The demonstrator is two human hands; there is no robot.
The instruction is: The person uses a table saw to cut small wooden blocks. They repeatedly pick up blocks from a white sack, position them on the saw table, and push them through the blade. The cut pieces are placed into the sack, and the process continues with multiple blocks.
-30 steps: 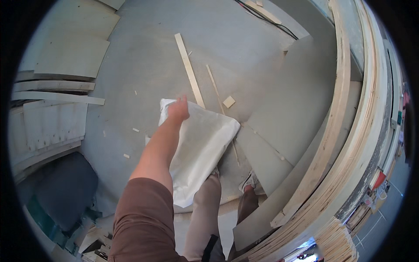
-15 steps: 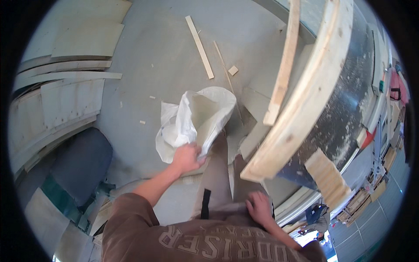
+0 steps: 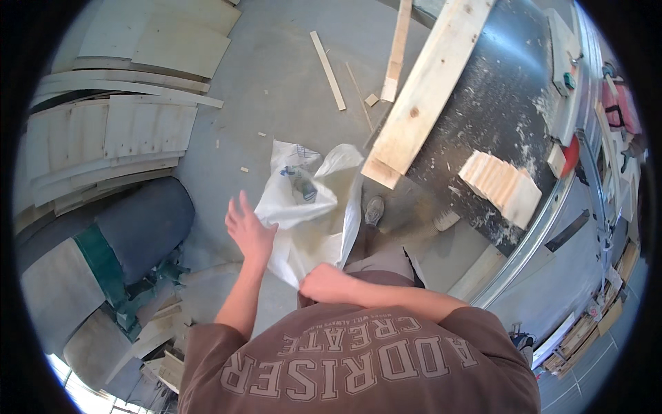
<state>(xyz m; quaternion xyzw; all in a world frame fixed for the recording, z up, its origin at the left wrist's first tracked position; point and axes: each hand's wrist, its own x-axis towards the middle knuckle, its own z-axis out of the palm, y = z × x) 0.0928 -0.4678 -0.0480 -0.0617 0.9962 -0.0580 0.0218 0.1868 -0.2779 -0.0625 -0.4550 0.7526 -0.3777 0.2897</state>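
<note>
A white woven sack [image 3: 286, 241] hangs in front of my legs with its mouth gaping upward. Blue print shows on its folded side. My right hand [image 3: 325, 283] is closed on the sack's near rim, close to my body. Just beyond the sack's left edge, my left hand [image 3: 249, 228] is raised with its fingers spread, and nothing is in it.
To the right, a dark, dust-strewn machine table [image 3: 510, 90] bears a long wooden board [image 3: 427, 96] and a row of small wood blocks [image 3: 500, 186]. Stacked panels [image 3: 124, 131] and a dark motor housing [image 3: 148, 221] stand left. Wood strips [image 3: 327, 69] lie on the floor.
My left hand has let go of the sack and spread its fingers. My right hand has come across from my lap and gripped the rim. The view has turned toward the machine table.
</note>
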